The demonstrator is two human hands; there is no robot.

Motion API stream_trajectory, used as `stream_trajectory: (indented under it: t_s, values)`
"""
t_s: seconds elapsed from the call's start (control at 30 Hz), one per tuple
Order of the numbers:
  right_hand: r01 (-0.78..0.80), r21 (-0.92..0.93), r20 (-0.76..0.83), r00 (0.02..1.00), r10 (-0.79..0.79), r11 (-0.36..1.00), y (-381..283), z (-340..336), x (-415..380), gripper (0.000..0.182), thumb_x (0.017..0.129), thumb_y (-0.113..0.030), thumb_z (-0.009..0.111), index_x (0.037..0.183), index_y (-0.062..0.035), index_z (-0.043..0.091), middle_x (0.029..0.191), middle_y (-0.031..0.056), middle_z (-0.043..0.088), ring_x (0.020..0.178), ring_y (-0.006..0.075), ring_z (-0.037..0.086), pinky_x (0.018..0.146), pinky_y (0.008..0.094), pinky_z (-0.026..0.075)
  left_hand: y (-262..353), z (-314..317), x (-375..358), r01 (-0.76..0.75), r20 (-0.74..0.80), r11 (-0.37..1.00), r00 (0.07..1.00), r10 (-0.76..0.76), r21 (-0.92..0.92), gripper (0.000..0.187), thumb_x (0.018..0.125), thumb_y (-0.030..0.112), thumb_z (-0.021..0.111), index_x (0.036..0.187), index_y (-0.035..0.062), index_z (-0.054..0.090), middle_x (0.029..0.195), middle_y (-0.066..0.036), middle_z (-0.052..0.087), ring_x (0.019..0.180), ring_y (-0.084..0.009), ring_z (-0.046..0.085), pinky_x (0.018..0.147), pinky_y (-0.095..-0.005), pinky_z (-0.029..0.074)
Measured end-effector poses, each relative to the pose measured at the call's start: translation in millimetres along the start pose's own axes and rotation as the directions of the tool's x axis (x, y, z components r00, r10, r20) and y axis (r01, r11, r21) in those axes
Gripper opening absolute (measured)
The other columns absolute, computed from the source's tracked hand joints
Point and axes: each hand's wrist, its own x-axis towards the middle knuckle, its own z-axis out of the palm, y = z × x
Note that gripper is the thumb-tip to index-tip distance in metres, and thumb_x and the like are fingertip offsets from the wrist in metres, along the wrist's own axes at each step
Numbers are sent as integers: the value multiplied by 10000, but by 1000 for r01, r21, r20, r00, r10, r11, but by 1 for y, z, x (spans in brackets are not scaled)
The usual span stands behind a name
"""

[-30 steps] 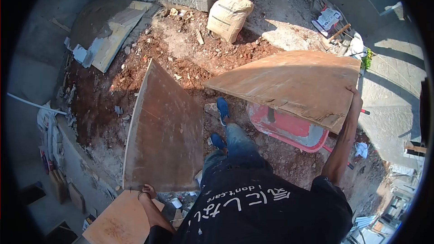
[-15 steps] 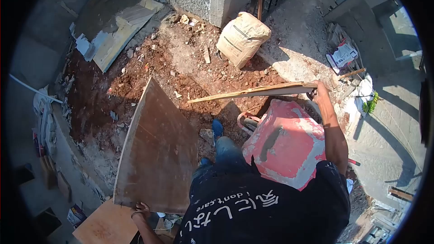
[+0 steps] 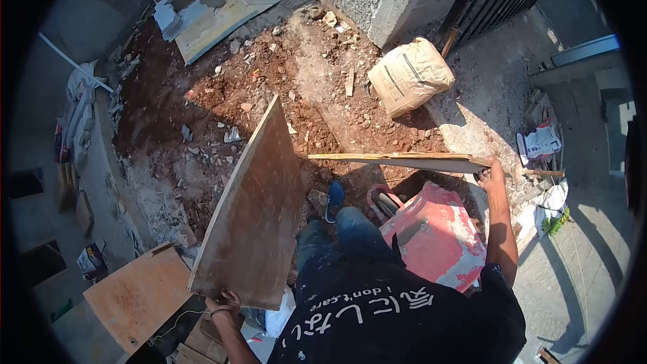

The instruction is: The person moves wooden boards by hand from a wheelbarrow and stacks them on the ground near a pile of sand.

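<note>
our left hand (image 3: 224, 303) closes narrowly on the brown plywood sheet's (image 3: 253, 222) near end; our right hand (image 3: 494, 174) clasps the edge-on panel (image 3: 404, 159) near the red wheelbarrow (image 3: 438, 232), probably to steady both.

Head view only; camera at head height on person, aimed steeply down and slightly forward; wide lens, round field, dark rim at sides and corners; black shirt (image 3: 404, 317) very near, filling bottom centre; blue shoe (image 3: 335, 199) farther below, near middle; left hand (image 3: 224, 303) low left, right hand (image 3: 493, 172) right of centre, both within view; left board (image 3: 253, 209) seen broadly on face, right board (image 3: 404, 160) nearly edge-on; paper sack (image 3: 411, 77) and barred gate (image 3: 502, 0) farther forward, toward top.
</note>
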Motion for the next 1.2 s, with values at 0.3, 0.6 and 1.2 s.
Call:
stream_trajectory:
  t_s: [0.3, 0.6, 1.2]
  values:
    - [83, 52, -120, 990, -77, 995, -8, -58, -13, 287, 712, -234, 529, 474, -191, 375, 379, -37, 272, 316, 134, 264, 501, 317, 401, 6, -57, 32, 43, 144, 963, 986, -84, 265, 753, 673, 767, 277, 1007, 141, 528, 768, -57, 542, 617, -216, 509, 562, -367, 435]
    - [77, -21, -17, 997, -77, 997, -33, -77, 2, 318, 666, -171, 532, 433, -189, 317, 362, -32, 312, 296, 132, 305, 506, 316, 446, 31, -58, 34, -294, 152, 495, 940, 307, 818, 658, 796, 580, 353, 1235, 91, 401, 1198, -143, 470, 979, -363, 504, 620, -520, 459]
    - [566, -408, 373, 820, -435, 716, -73, -6, -6, 412, 824, -419, 576, 916, -18, 591, 711, 52, 577, 568, 98, 495, 499, 239, 367, -30, 65, 26, -621, -594, 582, 221, 773, 526, 481, 863, 357, 374, 989, -50, 597, 1071, -298, 541, 984, -402, 544, 852, -478, 435]
